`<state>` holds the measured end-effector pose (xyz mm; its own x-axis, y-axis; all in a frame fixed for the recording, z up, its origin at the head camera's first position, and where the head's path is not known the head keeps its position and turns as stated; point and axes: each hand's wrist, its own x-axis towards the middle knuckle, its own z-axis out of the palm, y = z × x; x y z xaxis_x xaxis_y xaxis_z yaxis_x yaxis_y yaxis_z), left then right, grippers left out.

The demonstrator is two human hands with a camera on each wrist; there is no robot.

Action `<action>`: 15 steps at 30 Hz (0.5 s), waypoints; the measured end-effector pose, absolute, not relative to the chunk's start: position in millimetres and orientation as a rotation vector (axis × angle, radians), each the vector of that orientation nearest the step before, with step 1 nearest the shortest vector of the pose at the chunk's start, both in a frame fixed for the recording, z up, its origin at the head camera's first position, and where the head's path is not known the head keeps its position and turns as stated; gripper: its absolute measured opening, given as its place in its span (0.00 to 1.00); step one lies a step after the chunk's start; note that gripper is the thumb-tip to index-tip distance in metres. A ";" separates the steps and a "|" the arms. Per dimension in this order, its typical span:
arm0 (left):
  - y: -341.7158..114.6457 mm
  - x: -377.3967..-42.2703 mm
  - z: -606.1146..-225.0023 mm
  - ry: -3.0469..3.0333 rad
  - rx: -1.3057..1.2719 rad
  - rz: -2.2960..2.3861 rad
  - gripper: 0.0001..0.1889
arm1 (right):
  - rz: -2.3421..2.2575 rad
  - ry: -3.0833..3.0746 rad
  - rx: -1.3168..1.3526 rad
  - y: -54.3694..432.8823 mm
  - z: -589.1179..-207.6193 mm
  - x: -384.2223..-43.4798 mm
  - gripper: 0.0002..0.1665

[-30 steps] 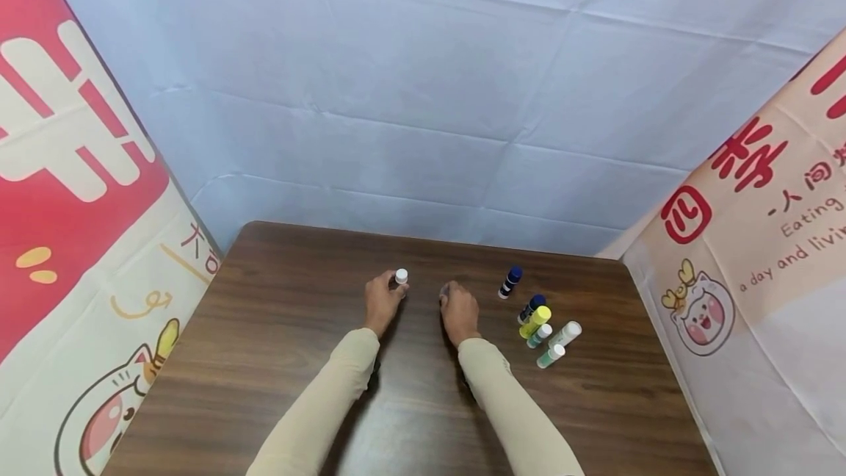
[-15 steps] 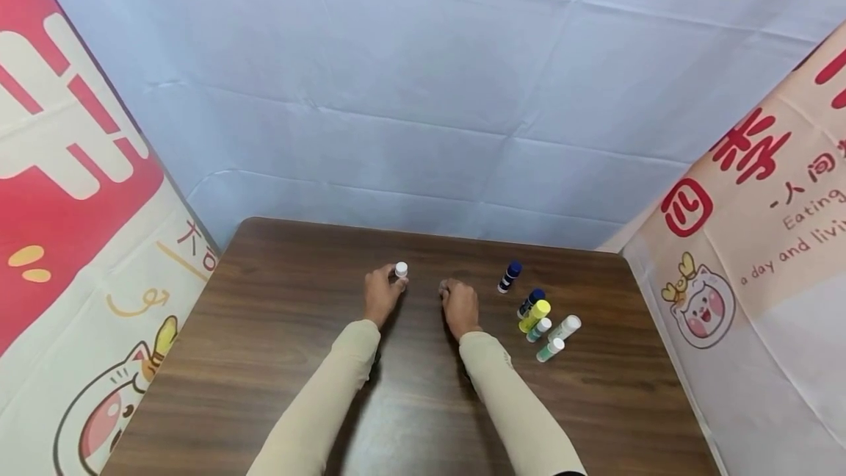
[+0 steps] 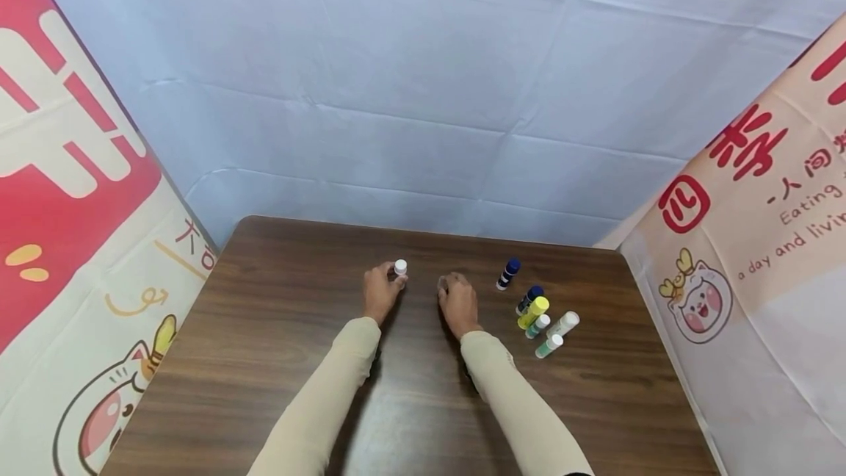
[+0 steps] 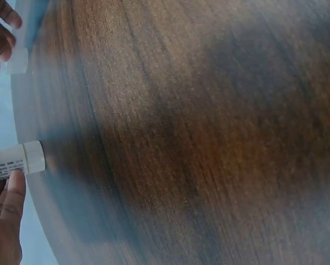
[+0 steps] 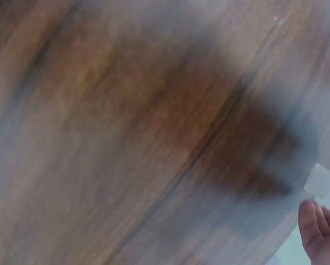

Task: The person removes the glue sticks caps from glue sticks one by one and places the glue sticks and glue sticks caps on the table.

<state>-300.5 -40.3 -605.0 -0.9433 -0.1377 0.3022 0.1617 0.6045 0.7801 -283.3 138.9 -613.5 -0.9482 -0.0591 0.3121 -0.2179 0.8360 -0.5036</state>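
In the head view my left hand (image 3: pixel 381 292) grips a white glue stick (image 3: pixel 400 268) between thumb and fingers, upright on the table. Printed text shows on this stick's side in the left wrist view, where one white end (image 4: pixel 35 157) faces the tabletop. A short distance to the right, my right hand (image 3: pixel 459 305) curls its fingers around a small pale cylinder, mostly hidden by the hand from above. The cylinder's whitish end (image 5: pixel 319 181) shows between thumb and fingers in the right wrist view; its kind is unclear.
Right of my hands several glue sticks stand on the brown table (image 3: pixel 264 358): a dark blue one (image 3: pixel 508 275) apart, another dark blue one (image 3: pixel 529 300), a yellow one (image 3: pixel 533 312), two with green labels and white caps (image 3: pixel 550 346), and a white one (image 3: pixel 564 324). Cloth walls surround the table.
The head view has shifted slightly, so everything sits a little higher in it. Both hands keep nearly the same places and grips; the glue sticks stand as before.
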 end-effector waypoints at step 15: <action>-39.9 -301.9 -606.4 -2.475 -0.027 -1.265 0.15 | 0.639 -2.331 0.043 158.7 -584.7 -296.3 0.18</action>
